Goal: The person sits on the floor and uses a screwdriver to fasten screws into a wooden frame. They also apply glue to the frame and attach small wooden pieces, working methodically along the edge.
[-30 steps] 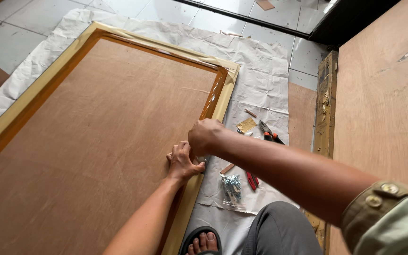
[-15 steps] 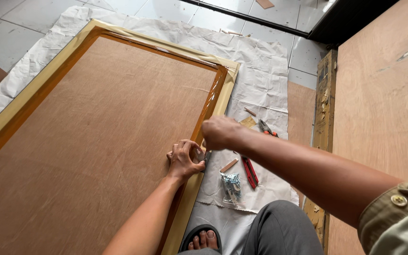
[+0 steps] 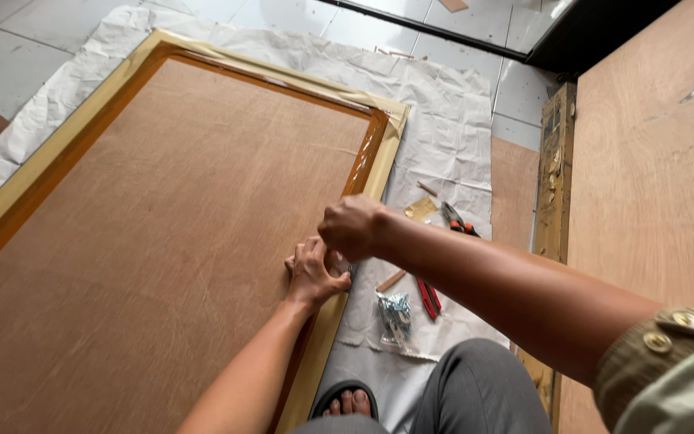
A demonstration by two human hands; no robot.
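Your left hand (image 3: 313, 273) lies flat, fingers spread, on the right rail of a large wooden frame (image 3: 66, 153) filling the left and centre of the picture. Your right hand (image 3: 353, 227) is curled just above it; whether it grips anything, you cannot tell. The frame and its plywood panel (image 3: 162, 241) look stiff and bulky, best held by the rails. Lower centre, on white paper (image 3: 451, 153), lie red pliers (image 3: 428, 297) and a screw bag (image 3: 395, 315).

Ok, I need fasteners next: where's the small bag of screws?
In the head view, the bag of screws lies on the white sheet, right of the frame, beside the red-handled tool.
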